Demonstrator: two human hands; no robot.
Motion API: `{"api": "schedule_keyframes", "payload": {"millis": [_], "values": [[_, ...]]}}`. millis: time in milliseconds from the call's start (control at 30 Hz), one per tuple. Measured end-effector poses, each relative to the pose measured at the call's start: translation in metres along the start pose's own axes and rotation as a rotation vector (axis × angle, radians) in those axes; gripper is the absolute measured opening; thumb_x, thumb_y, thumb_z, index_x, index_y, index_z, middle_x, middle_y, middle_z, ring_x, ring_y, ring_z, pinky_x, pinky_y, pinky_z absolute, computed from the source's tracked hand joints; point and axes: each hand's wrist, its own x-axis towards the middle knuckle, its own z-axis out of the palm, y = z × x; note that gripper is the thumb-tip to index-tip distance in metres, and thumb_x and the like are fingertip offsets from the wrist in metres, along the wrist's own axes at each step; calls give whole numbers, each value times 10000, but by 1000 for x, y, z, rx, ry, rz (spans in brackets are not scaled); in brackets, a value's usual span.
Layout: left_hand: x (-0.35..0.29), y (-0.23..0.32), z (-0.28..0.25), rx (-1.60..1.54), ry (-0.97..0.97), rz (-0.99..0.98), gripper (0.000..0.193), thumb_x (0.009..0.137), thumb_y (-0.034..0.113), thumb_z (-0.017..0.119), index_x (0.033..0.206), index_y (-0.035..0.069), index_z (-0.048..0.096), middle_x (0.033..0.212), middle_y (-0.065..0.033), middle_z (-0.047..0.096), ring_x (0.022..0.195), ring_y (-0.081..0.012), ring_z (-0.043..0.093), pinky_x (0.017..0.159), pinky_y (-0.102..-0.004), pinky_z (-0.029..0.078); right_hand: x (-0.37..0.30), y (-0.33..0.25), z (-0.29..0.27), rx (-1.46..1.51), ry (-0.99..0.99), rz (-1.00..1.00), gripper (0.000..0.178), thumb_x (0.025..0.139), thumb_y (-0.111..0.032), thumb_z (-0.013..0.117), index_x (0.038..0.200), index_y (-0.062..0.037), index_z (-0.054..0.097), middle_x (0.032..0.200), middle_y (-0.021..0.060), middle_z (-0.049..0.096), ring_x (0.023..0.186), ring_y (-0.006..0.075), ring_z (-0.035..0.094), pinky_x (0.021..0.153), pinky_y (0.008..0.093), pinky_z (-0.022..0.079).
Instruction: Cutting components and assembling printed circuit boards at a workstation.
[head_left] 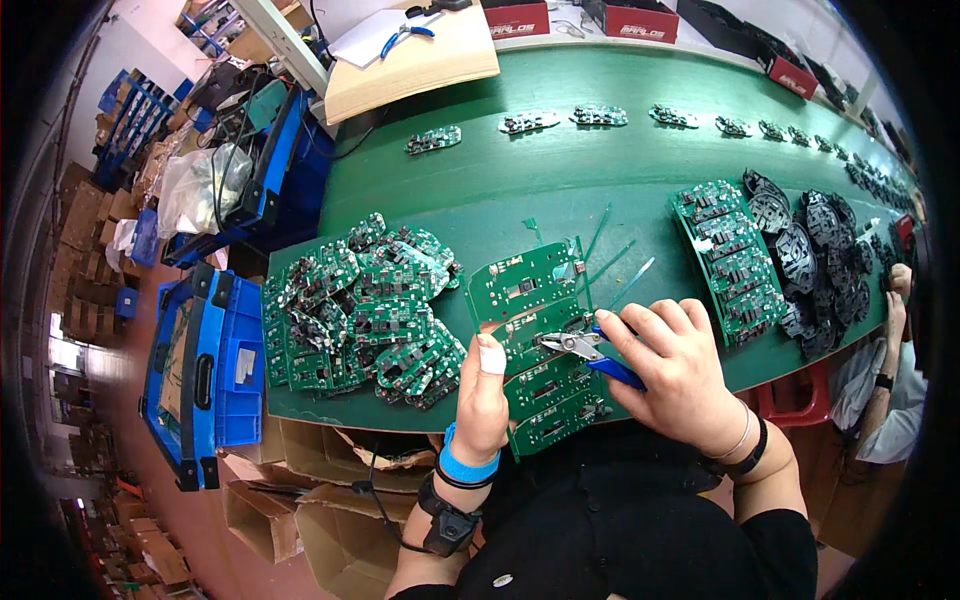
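Note:
My left hand [484,392], its thumb wrapped in white, grips the left edge of a green circuit board panel [515,287] made of several joined boards. The panel is tilted above the green table. In my right hand [672,368] is a pair of blue-handled cutting pliers [618,372]. Their metal jaws lie against the panel near its middle, at a seam between boards; the exact tip contact is hard to make out. Thin green strips [597,232] of board lie just beyond the panel.
A heap of small circuit boards [365,315] lies left. Right are stacked panels [728,262] and black plastic parts [825,260]. A row of boards [600,116] runs across the back. Blue crates [235,360] stand left; cardboard boxes [335,525] below. A co-worker's arm [885,350] shows far right.

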Motion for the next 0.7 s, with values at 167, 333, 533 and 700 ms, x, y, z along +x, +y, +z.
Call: {"api": "schedule_keyframes", "payload": {"millis": [167, 333, 533, 700], "values": [[2, 0, -2, 7, 12, -11, 478, 977, 376, 256, 1228, -5, 396, 1166, -166, 530, 1007, -247, 578, 853, -351, 490, 2, 1, 2, 32, 44, -6, 604, 596, -235, 703, 1141, -44, 527, 1017, 57, 515, 875, 217, 475, 784, 376, 332], [1, 0, -4, 1, 26, -3, 479, 977, 376, 256, 1224, -7, 403, 1165, -162, 531, 1012, -243, 574, 861, -352, 485, 3, -3, -1, 2, 52, -2, 609, 593, -234, 703, 1144, -43, 527, 1030, 60, 515, 887, 221, 477, 789, 380, 330], [1, -1, -5, 54, 20, 22, 478, 977, 376, 258, 1220, -8, 407, 1154, -161, 536, 1004, -236, 577, 856, -345, 486, 4, -2, -1, 3, 54, -3, 611, 591, -229, 700, 1147, -42, 526, 1035, 64, 514, 896, 228, 476, 796, 385, 329], [1, -5, -9, 121, 24, 45, 480, 976, 382, 260, 1214, -8, 410, 1148, -159, 539, 1001, -228, 579, 854, -338, 485, 4, -2, -1, 9, 22, -3, 604, 606, -230, 698, 1150, -41, 518, 1029, 62, 513, 884, 223, 476, 790, 383, 334]]}}
